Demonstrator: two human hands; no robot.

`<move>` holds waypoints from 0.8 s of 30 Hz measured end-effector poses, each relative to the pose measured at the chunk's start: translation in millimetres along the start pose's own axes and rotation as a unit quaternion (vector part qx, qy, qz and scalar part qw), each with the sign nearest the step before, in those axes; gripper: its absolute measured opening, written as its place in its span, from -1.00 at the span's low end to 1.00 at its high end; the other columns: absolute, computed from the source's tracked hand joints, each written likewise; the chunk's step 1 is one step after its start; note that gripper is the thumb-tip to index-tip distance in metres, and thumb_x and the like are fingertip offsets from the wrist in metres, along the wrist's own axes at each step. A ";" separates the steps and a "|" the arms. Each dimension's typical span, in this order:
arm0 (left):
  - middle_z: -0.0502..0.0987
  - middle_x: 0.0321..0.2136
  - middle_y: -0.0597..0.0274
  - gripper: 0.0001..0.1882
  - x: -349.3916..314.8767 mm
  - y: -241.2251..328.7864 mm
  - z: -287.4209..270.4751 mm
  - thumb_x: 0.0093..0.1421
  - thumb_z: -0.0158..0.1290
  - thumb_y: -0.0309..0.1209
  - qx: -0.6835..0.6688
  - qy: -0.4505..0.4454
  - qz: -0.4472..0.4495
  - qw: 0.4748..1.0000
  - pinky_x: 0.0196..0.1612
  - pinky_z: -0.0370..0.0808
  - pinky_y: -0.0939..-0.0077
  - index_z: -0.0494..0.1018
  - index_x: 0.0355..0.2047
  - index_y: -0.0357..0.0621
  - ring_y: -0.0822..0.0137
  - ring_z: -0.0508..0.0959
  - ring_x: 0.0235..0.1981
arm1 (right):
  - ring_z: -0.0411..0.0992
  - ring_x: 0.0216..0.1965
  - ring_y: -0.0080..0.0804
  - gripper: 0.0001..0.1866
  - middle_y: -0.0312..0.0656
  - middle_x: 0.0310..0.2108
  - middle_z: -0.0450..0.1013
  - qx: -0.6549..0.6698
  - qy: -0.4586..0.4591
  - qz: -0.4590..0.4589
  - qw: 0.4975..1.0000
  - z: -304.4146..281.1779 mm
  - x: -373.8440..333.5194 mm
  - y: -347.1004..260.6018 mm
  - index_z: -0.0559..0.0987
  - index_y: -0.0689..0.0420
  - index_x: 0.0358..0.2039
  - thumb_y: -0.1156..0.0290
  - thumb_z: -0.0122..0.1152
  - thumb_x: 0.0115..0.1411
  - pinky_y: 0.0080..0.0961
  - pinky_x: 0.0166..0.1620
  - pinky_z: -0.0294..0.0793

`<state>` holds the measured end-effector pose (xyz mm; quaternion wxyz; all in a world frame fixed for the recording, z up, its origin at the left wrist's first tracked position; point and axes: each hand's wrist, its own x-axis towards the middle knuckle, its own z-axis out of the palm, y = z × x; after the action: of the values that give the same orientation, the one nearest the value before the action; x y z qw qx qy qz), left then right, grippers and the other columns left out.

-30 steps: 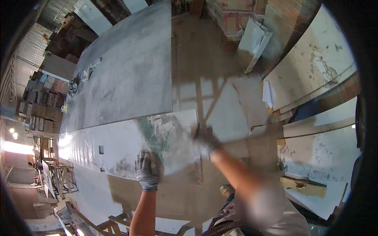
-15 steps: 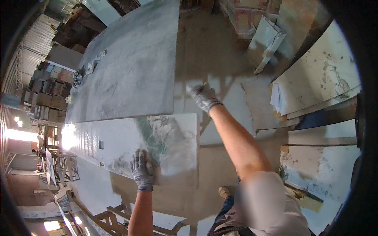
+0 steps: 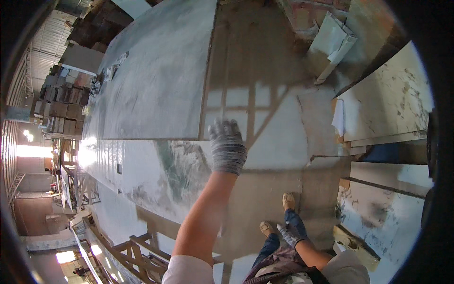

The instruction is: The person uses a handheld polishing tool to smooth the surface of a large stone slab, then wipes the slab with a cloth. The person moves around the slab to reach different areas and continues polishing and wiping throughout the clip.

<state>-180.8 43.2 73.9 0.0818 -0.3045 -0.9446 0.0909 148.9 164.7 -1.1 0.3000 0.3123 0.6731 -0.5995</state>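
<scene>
I'm watching through the head view: the left hand (image 3: pixel 228 150) in its grey knit glove is reaching out over the right end of the pale slab (image 3: pixel 142 163), palm down, fingers straight and open, pointing away from the body. I can't tell whether the palm is actually pressing on the surface. The slab is lying in front of the body, running off to the left, showing a green patch (image 3: pixel 171 177), dark smudges toward its near edge and a small rectangular cutout (image 3: pixel 119 169). A big grey sheet (image 3: pixel 156 75) is sitting just beyond, its near edge running along the slab's far side; crumpled plastic (image 3: pixel 113 68) is lying on its left part. The right hand (image 3: pixel 292 234), also gloved, is hanging low beside the blue-trousered leg, fingers loosely open; can't tell if it's touching the trousers. Both shoes (image 3: pixel 288 201) are standing on the floor right of the slab. Marbled slabs (image 3: pixel 385 97) are standing along the right side, a wooden trestle (image 3: pixel 137 248) is showing lower left.
</scene>
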 end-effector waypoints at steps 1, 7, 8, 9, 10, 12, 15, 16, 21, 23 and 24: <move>0.31 0.09 -0.26 -0.48 -5.4 1.1 0.6 0.11 -0.02 -0.35 0.003 0.000 0.057 0.998 0.32 0.06 -0.15 0.33 0.08 -0.34 -0.20 0.28 0.19 | 0.43 -0.03 -0.22 -0.52 -0.08 -0.12 0.48 0.002 0.005 -0.013 1.000 1.2 3.5 15.3 0.44 0.22 0.04 0.16 0.19 0.24 -0.33 0.07 0.41; 0.50 -0.37 0.01 -0.77 -95.2 5.6 -6.0 0.09 -0.03 -0.37 0.025 -0.062 0.249 0.966 0.25 0.16 -0.15 0.47 -0.29 -0.23 -0.06 0.45 -0.10 | 0.38 -0.12 -0.40 -0.66 -0.21 -0.13 0.44 -0.035 0.121 -0.040 0.991 -17.4 92.4 114.1 0.43 0.20 -0.09 0.22 0.19 0.26 -0.38 0.02 0.43; 0.49 -0.41 0.02 -0.79 -113.4 6.3 -10.0 0.08 -0.02 -0.37 0.033 -0.102 0.272 0.956 0.23 0.18 -0.16 0.47 -0.33 -0.22 -0.05 0.46 -0.14 | 0.37 -0.13 -0.41 -0.65 -0.22 -0.16 0.43 -0.006 0.147 -0.056 0.988 -17.1 94.3 114.6 0.43 0.20 -0.12 0.21 0.20 0.25 -0.40 0.01 0.43; 0.47 -0.46 0.03 -0.82 -127.0 9.6 -23.0 0.07 -0.02 -0.38 0.040 -0.140 0.295 0.944 0.21 0.20 -0.17 0.47 -0.37 -0.22 -0.03 0.46 -0.18 | 0.37 -0.14 -0.42 -0.65 -0.22 -0.18 0.42 0.013 0.169 -0.071 0.983 -16.5 95.1 117.1 0.43 0.20 -0.15 0.20 0.22 0.24 -0.41 0.00 0.43; 0.46 -0.50 0.04 -0.84 -140.3 12.6 -33.0 0.07 -0.02 -0.38 0.047 -0.179 0.319 0.930 0.19 0.22 -0.18 0.47 -0.41 -0.22 -0.02 0.46 -0.22 | 0.36 -0.15 -0.43 -0.65 -0.23 -0.20 0.41 0.023 0.176 -0.078 0.981 -14.4 93.0 117.8 0.42 0.21 -0.18 0.19 0.24 0.23 -0.42 -0.01 0.42; 0.49 -0.45 0.05 -0.79 -167.3 15.6 -44.9 0.04 0.01 -0.41 0.044 -0.185 0.314 0.930 0.19 0.25 -0.11 0.49 -0.35 -0.29 -0.02 0.48 -0.18 | 0.37 -0.16 -0.43 -0.64 -0.22 -0.23 0.41 0.014 0.141 -0.063 0.988 -6.8 77.1 106.6 0.42 0.22 -0.19 0.19 0.26 0.22 -0.43 -0.02 0.43; 0.50 -0.46 0.06 -0.79 -219.4 18.9 -35.6 0.04 0.01 -0.42 0.016 -0.177 0.299 0.937 0.09 0.34 -0.01 0.49 -0.36 -0.32 0.00 0.49 -0.20 | 0.40 -0.20 -0.40 -0.61 -0.21 -0.27 0.42 -0.019 0.068 -0.047 0.996 8.2 52.0 97.3 0.41 0.25 -0.15 0.23 0.27 0.21 -0.42 -0.02 0.44; 0.49 -0.48 0.06 -0.80 -233.6 21.1 -33.4 0.04 0.01 -0.42 0.002 -0.170 0.296 0.940 0.03 0.37 0.03 0.49 -0.37 -0.31 0.00 0.50 -0.21 | 0.41 -0.23 -0.40 -0.60 -0.22 -0.30 0.42 -0.027 0.068 -0.066 0.995 19.9 52.2 109.3 0.40 0.26 -0.15 0.23 0.29 0.20 -0.43 -0.03 0.43; 0.51 -0.33 0.03 -0.62 -331.9 16.5 -19.6 0.08 0.01 -0.32 -0.204 -0.305 0.204 0.907 0.04 0.38 0.01 0.45 -0.11 -0.22 0.00 0.52 -0.25 | 0.40 -0.18 -0.39 -0.39 -0.21 -0.28 0.40 0.068 0.039 -0.070 0.994 48.3 5.2 65.0 0.30 0.33 0.05 0.17 0.31 0.18 -0.43 -0.02 0.42; 0.54 -0.23 0.02 -0.59 -374.2 9.7 -16.1 0.10 0.02 -0.28 -0.297 -0.398 0.056 0.866 0.03 0.40 0.04 0.44 -0.03 -0.14 -0.01 0.54 -0.18 | 0.39 -0.14 -0.35 -0.33 -0.18 -0.24 0.40 0.024 0.034 -0.071 0.997 59.2 11.0 81.6 0.26 0.34 0.10 0.14 0.30 0.19 -0.39 0.02 0.40; 0.53 -0.18 0.01 -0.58 -395.9 3.4 -8.3 0.12 0.02 -0.27 -0.265 -0.352 0.073 0.895 0.01 0.41 0.04 0.42 0.00 -0.09 -0.02 0.54 -0.15 | 0.39 -0.12 -0.33 -0.31 -0.17 -0.21 0.40 0.001 0.032 -0.072 0.997 65.8 19.2 90.5 0.24 0.35 0.12 0.12 0.29 0.19 -0.37 0.04 0.38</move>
<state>140.1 -186.6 41.9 -0.3465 -0.3309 -0.8760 -0.0556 209.5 108.3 -78.8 0.2340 0.2827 0.7022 -0.6101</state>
